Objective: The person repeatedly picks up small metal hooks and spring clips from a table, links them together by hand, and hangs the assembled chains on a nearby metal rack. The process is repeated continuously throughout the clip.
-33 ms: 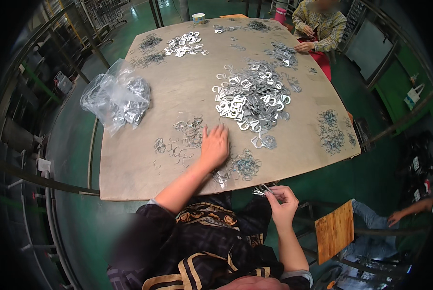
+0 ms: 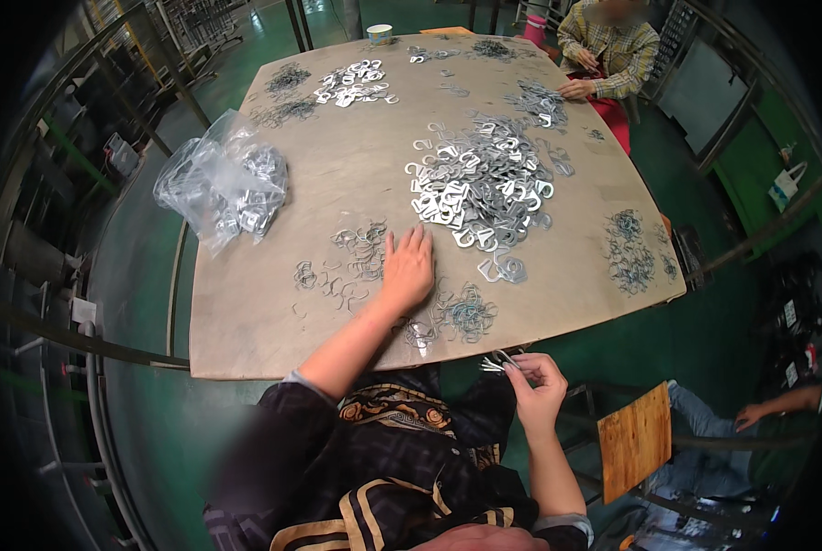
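My left hand (image 2: 408, 271) lies palm down on the table, fingers stretched out toward the far side. Thin bent wire clips (image 2: 365, 253) are scattered beside it on the left; what lies under the palm is hidden. Just beyond its fingertips is a big heap of flat silver metal hooks (image 2: 484, 184). My right hand (image 2: 540, 384) is off the table's near edge, thumb and fingers pinched on a small bunch of silver metal pieces (image 2: 494, 365). Their exact kind is too small to tell. Between the hands, near the edge, sits a tangle of wire clips (image 2: 467, 314).
A clear plastic bag (image 2: 227, 184) of metal parts lies at the table's left edge. More wire clips (image 2: 630, 253) lie at the right. Smaller hook piles (image 2: 351, 84) and a tub (image 2: 380, 35) are at the far end. A co-worker (image 2: 608, 50) sits far right; a wooden stool (image 2: 636, 443) stands near right.
My left hand has slid slightly away from me, its fingers a little straighter. The right hand keeps its pinch in the same place.
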Demonstrator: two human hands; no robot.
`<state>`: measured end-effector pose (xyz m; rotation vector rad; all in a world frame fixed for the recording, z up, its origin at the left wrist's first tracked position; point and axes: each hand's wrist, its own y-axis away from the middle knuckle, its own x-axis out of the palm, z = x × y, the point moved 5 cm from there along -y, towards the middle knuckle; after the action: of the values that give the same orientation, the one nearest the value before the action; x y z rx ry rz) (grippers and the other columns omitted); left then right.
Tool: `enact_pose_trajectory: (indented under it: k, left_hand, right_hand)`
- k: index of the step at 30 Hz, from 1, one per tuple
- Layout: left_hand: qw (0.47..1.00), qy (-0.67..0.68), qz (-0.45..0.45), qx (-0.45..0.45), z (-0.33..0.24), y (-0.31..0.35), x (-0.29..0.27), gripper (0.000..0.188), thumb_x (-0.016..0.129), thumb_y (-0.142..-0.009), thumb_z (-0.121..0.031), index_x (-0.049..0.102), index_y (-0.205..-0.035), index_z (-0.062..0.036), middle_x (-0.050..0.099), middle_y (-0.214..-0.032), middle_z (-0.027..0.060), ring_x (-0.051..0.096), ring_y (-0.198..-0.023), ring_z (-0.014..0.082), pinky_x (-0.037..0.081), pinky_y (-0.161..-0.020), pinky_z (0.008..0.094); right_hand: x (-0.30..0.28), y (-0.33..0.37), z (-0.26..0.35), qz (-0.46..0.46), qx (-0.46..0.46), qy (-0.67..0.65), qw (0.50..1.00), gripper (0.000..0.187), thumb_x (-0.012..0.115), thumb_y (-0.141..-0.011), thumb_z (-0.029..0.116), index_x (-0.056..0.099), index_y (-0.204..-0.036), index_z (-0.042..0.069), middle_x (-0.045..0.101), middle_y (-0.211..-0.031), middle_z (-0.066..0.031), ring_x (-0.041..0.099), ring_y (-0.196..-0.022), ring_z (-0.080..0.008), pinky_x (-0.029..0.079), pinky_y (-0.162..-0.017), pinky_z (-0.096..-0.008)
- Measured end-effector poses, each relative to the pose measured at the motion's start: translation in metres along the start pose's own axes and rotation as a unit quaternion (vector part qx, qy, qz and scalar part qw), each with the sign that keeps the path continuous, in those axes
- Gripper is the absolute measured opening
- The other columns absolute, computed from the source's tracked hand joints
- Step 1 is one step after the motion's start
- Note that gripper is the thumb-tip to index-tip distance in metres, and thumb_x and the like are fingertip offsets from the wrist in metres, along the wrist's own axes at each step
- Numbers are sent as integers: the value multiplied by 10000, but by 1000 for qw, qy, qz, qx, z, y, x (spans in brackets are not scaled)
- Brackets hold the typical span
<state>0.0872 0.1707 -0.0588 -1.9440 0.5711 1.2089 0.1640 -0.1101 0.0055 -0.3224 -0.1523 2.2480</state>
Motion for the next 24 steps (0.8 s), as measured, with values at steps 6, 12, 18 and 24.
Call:
enact_pose_trajectory:
  k: [6,12,18,24]
  left_hand:
    - [988,35,146,33,-18,8,2,314,456,-935,-192,589,-1161,-19,566,-1256,170,484,-1235,328,239,-1126,544]
    - [993,-27,-41,-103,60,7,-17,328,545,-887,-177,589,-1172,-20,543,-1290,189,488,-1214,371,324,-1051,548]
    - [993,103,56,7,37,29,-30,176,592,-800,-19,714,-925,-41,659,-1024,137,597,-996,329,501,-852,382]
    - [997,62,3,-53,86,7,-60,198,539,-767,7,720,-830,-44,663,-863,156,632,-859,358,523,-771,415]
  right_hand:
    - [1,2,-3,11,3,0,1000,113,722,-789,-53,612,-806,-33,662,-906,-103,626,-731,-96,510,-646,-221]
    - [4,3,-4,20,-4,12,1000,126,735,-767,-48,614,-798,-48,662,-889,-113,634,-702,-114,521,-626,-234]
    - [3,5,-4,20,-1,16,1000,130,745,-755,-44,622,-799,-51,663,-880,-114,638,-680,-123,527,-619,-242]
    - [3,1,-5,17,-7,23,1000,134,747,-745,-50,627,-805,-51,660,-890,-112,638,-669,-127,528,-620,-242]
